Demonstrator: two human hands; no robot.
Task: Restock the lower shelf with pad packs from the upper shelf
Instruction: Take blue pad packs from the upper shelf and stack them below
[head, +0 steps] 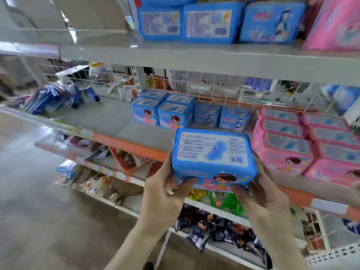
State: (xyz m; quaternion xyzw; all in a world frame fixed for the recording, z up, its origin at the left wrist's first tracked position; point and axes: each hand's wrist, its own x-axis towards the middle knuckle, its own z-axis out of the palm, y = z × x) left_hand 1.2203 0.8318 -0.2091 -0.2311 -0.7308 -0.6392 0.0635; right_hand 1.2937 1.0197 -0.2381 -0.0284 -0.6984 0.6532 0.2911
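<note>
Rectangular blue film-wrapped pad pack (213,152): in the air before the grey metal lower shelf (116,121), clasped at both short ends by left hand (165,191) and right hand (261,193). Probably light, soft, slick – grip by the ends. Bare shelf floor left of the standing blue packs (173,114); stacked pink packs (292,145) close on the right – lift clear of the orange shelf lip (124,145).

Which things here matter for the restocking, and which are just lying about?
Job: blue pad pack, gripped by left hand and right hand; upper-shelf blue packs; lower-shelf blue packs.
Lying about: dark snack bags; green packets; crumpled blue bags far left.
</note>
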